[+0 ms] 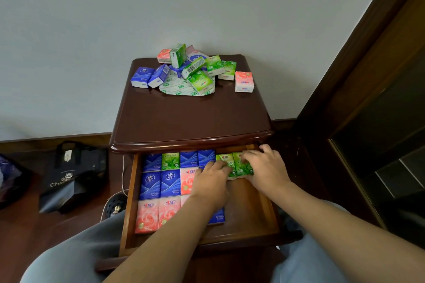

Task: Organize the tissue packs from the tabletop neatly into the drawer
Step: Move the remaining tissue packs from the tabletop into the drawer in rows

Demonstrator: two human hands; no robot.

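The open wooden drawer holds rows of blue, green and pink tissue packs laid flat on its left side. At the back right of the drawer lie two green packs side by side. My left hand presses on the left green pack and my right hand covers the right one. A loose heap of tissue packs in blue, green and pink lies at the back of the tabletop. One pink pack stands apart at its right.
A crumpled white and green plastic wrapper lies under the heap. A black bag stands on the floor at the left, with a white cable beside the cabinet. Dark wooden furniture stands at the right. My knees flank the drawer.
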